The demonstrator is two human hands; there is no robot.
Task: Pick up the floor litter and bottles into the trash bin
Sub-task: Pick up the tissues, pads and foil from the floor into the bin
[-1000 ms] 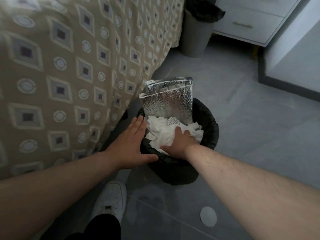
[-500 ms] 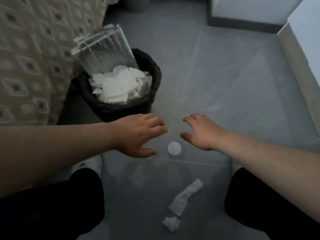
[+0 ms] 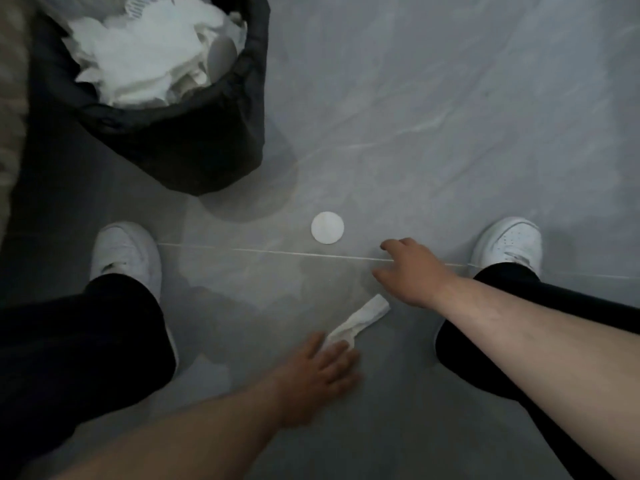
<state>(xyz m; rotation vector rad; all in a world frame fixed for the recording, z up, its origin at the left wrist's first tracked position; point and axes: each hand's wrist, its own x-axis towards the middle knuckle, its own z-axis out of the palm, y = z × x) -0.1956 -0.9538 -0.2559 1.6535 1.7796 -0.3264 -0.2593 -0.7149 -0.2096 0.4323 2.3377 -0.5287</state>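
A black-lined trash bin [image 3: 194, 147] stands at the upper left, filled with white crumpled paper. A round white pad [image 3: 327, 227] lies flat on the grey floor in the middle. A twisted strip of white tissue [image 3: 363, 317] lies below it. My left hand [image 3: 318, 375] reaches down with straight fingers over the near end of the tissue, touching it. My right hand [image 3: 412, 271] hovers with loosely spread fingers just right of the pad and above the tissue, holding nothing.
My two white shoes [image 3: 126, 252] [image 3: 509, 242] and black trouser legs flank the litter. Patterned bed fabric [image 3: 10, 98] edges the far left. Grey tile floor [image 3: 450, 116] stretches to the upper right.
The view tilted down and the bin slid to the upper left. Both hands left the bin and dropped toward the floor; my left hand now reaches the tissue strip.
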